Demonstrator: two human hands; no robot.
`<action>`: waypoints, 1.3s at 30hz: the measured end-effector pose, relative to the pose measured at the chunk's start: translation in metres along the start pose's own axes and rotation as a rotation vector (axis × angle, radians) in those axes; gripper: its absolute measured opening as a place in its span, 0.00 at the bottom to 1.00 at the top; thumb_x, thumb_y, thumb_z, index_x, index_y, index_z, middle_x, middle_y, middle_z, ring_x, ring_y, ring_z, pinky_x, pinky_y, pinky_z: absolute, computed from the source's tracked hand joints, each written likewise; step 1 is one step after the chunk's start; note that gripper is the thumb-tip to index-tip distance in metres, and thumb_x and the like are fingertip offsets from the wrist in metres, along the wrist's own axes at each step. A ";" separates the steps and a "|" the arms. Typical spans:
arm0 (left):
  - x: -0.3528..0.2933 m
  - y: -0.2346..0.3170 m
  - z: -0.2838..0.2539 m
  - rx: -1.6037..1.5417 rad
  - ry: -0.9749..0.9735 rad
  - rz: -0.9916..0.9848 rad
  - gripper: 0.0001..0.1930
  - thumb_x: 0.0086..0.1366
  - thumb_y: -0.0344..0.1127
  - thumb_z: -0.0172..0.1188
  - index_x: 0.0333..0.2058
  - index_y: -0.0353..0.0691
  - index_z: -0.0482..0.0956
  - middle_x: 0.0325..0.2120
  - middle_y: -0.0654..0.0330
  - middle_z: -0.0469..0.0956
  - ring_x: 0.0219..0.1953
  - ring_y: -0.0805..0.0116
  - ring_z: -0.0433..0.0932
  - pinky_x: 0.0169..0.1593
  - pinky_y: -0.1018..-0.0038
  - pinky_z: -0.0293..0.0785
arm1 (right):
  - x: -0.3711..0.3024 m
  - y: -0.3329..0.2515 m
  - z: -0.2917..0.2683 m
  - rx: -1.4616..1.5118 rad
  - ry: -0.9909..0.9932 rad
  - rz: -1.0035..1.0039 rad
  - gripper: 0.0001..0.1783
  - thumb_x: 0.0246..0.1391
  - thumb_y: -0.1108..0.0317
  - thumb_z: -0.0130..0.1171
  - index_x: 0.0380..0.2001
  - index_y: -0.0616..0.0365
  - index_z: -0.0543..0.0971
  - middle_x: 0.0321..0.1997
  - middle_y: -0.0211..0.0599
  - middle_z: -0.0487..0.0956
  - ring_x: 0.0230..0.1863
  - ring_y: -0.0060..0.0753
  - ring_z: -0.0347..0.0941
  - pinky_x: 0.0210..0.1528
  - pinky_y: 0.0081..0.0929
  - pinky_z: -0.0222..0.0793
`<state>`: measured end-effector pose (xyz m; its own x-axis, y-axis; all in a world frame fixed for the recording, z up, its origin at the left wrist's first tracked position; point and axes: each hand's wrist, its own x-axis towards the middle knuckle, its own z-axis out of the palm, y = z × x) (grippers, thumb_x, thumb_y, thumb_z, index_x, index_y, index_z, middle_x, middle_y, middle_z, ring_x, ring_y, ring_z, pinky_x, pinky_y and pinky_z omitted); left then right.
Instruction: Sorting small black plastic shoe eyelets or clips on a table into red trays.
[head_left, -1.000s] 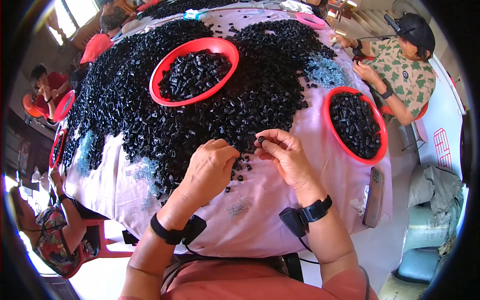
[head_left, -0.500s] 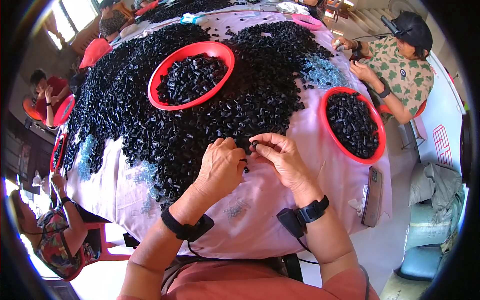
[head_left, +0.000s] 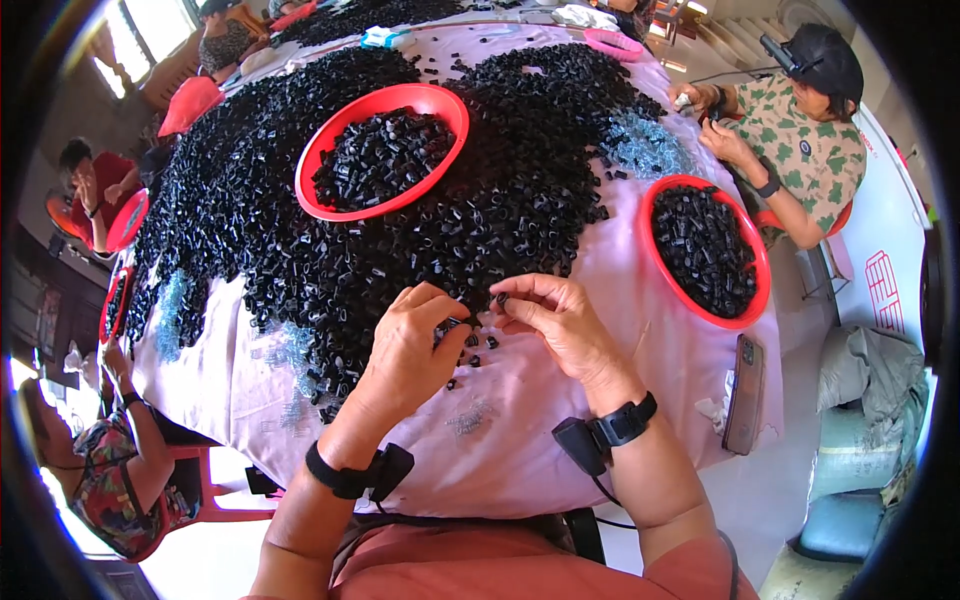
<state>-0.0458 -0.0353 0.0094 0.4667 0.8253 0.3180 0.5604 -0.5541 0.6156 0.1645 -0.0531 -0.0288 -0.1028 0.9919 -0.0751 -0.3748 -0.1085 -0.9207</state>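
My right hand (head_left: 562, 322) pinches a small black plastic part (head_left: 502, 299) between thumb and index finger, above the near edge of a big heap of black plastic parts (head_left: 440, 240). To its left, my left hand (head_left: 408, 345) is curled at the heap's edge. Black parts show between its thumb and fingers, though its fingertips are partly hidden. A few loose black parts lie on the pink cloth (head_left: 540, 430) just beneath and between the hands. Both wrists wear black bands with small boxes.
A red basin (head_left: 456, 160) full of black parts rests on the heap; another red basin (head_left: 757, 262) stands at right. A phone (head_left: 743, 395) lies by the table's right edge. Clear bluish scraps (head_left: 650, 145) are scattered about. Co-workers sit around, one in camouflage (head_left: 815, 150) at right.
My left hand has moved left and down, away from my right hand, and its thumb has spread from the fingers. More loose black parts show between the hands. My right hand keeps its pinch.
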 end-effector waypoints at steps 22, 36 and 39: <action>-0.029 -0.001 -0.012 -0.103 -0.004 -0.154 0.07 0.56 0.25 0.64 0.35 0.32 0.83 0.32 0.53 0.80 0.35 0.59 0.82 0.33 0.69 0.75 | -0.005 -0.003 0.003 -0.141 -0.161 0.033 0.08 0.63 0.73 0.60 0.44 0.60 0.82 0.38 0.37 0.85 0.38 0.26 0.84 0.41 0.22 0.80; -0.043 -0.001 -0.021 -0.026 -0.072 -0.156 0.06 0.55 0.26 0.65 0.33 0.34 0.84 0.29 0.53 0.79 0.32 0.59 0.81 0.35 0.68 0.77 | -0.003 -0.003 0.001 -0.127 -0.156 0.091 0.05 0.64 0.73 0.57 0.42 0.58 0.79 0.39 0.38 0.85 0.36 0.29 0.84 0.39 0.26 0.82; -0.042 0.006 -0.023 -0.113 -0.138 -0.209 0.06 0.57 0.27 0.64 0.34 0.34 0.84 0.31 0.54 0.81 0.31 0.63 0.82 0.35 0.70 0.78 | -0.002 -0.004 -0.001 -0.069 -0.100 0.087 0.04 0.65 0.73 0.56 0.42 0.57 0.77 0.39 0.39 0.84 0.35 0.29 0.84 0.38 0.26 0.82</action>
<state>-0.0777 -0.0709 0.0163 0.4418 0.8937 0.0787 0.5786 -0.3508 0.7363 0.1675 -0.0550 -0.0255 -0.2252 0.9668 -0.1206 -0.2961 -0.1858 -0.9369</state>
